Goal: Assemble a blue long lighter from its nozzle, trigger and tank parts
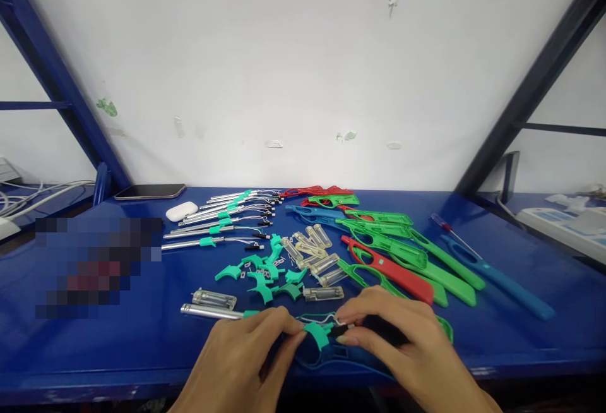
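Note:
My left hand pinches a metal tube with a teal trigger piece and thin wires at its end. Beside it, my right hand is closed on the small black part at the wire ends. Both hands hold this assembly over a blue lighter shell lying at the table's front edge. The shell is partly hidden under my fingers.
On the blue table lie a row of metal tubes with teal collars, loose teal triggers, clear gas tanks, green, red and blue lighter shells, a screwdriver, a white earbud case and a phone.

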### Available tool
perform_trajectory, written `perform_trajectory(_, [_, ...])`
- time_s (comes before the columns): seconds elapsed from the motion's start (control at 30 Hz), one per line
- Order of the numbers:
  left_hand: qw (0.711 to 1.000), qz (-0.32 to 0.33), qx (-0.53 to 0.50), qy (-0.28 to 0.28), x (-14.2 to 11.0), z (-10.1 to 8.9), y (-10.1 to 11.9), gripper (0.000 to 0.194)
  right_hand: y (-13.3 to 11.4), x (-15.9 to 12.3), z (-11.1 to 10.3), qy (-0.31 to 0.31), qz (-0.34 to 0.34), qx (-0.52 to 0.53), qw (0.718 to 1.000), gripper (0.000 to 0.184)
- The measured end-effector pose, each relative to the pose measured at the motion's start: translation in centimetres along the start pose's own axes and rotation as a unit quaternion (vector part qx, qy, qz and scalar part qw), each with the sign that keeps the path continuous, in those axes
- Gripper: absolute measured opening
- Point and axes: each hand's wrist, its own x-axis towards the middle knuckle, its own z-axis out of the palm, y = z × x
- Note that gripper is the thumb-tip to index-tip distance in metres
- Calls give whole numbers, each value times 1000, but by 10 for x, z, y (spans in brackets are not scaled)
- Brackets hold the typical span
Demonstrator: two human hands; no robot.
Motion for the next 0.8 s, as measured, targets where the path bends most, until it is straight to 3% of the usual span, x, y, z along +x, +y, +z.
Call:
perform_trajectory(0.2, [999,-11,-15,-31,-6,5,-1,11,0,1,-1,-18,-13,31,999,14])
perform_trajectory(0.4, [1000,6,15,-22,-3,5,1,13,-3,3,-2,-36,-32,34,998,21])
perform_trajectory(0.67, [999,39,27,-1,-1,8,1,20,9,-10,1,-44,8,17,999,13])
perform_trajectory(0.8, [999,31,18,-1,-2,11,3,20,7,-7,0,-46,-12,13,999,11])
